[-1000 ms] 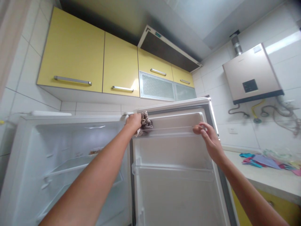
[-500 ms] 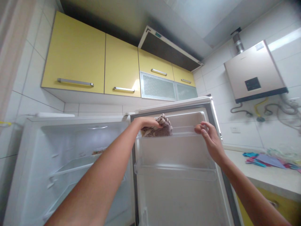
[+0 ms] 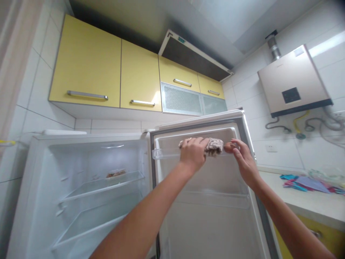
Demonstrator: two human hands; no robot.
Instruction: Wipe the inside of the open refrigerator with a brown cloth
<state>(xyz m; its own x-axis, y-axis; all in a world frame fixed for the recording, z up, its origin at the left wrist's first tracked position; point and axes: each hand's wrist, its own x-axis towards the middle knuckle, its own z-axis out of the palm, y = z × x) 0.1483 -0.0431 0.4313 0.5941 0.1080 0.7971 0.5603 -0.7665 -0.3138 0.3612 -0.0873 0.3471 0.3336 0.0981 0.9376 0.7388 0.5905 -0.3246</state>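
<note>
A crumpled brown-and-white patterned cloth (image 3: 215, 145) is gripped in my left hand (image 3: 193, 153), at the top shelf (image 3: 164, 154) of the open fridge door (image 3: 202, 172). My right hand (image 3: 242, 156) is at the right end of that shelf, its fingertips closed round a small brownish, egg-like object (image 3: 230, 146). The cloth's right end is close to this object. A lower clear door shelf (image 3: 215, 198) runs across the door beneath both hands.
The open fridge compartment (image 3: 102, 154) at left has glass shelves, with a small brown item (image 3: 115, 173) on the upper one. Yellow cabinets (image 3: 88, 64) hang above. On the right counter (image 3: 309, 205) lie colourful cloths (image 3: 309, 183); a water heater (image 3: 293, 82) hangs above it.
My left hand has moved right along the top door shelf with the cloth, nearer my right hand. My right hand has barely moved. The brown item on the fridge shelf shows more fully.
</note>
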